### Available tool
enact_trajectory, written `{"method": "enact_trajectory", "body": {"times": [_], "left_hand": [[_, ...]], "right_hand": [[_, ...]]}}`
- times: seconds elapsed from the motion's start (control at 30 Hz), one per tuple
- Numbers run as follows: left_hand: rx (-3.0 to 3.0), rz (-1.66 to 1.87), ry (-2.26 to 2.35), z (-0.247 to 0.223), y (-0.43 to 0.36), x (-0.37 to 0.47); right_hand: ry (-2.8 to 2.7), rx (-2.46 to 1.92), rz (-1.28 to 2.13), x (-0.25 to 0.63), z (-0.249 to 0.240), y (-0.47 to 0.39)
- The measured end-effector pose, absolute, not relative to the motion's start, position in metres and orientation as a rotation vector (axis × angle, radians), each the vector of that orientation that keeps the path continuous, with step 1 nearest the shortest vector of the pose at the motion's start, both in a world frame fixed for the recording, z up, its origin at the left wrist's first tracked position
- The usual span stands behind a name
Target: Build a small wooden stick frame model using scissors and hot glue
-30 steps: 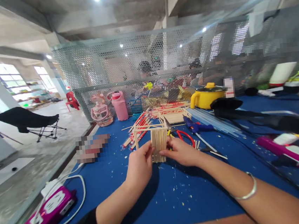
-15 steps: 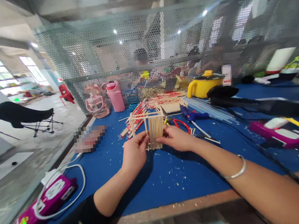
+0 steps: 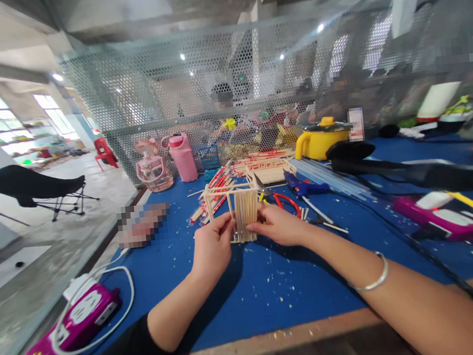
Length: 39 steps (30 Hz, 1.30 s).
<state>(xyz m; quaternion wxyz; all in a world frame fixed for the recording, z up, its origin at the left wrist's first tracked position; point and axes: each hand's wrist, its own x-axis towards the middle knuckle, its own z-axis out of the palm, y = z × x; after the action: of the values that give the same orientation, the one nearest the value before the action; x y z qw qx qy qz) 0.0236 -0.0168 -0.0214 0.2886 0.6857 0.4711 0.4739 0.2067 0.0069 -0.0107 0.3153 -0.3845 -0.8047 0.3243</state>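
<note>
The left fingers (image 3: 226, 224) and the right fingers (image 3: 259, 229) are both grasping one stick frame (image 3: 246, 217); beyond them, to the right, lies a blue glue gun (image 3: 306, 186).

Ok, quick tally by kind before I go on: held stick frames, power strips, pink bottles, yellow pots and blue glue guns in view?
Held stick frame: 1
Purple power strips: 2
Pink bottles: 2
Yellow pot: 1
Blue glue gun: 1
Total: 7
</note>
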Motion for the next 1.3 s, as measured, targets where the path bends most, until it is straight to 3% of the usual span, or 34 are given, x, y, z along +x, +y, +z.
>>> {"method": "enact_trajectory", "body": {"times": [0.5,1.07,1.3], "left_hand": [[1.979,1.263,1.307,-0.017,-0.02,0.03],[1.988,1.291,1.344,-0.01,-0.025,0.03],[2.118,1.618,1.323,0.001,-0.041,0.019]], "right_hand": [[-2.154,-1.192,0.741,0.203,-0.003,0.003],[-2.155,-1.101,0.777,0.204,-0.007,0.004],[-2.1,-1.082,0.786,0.197,-0.013,0.003]]}}
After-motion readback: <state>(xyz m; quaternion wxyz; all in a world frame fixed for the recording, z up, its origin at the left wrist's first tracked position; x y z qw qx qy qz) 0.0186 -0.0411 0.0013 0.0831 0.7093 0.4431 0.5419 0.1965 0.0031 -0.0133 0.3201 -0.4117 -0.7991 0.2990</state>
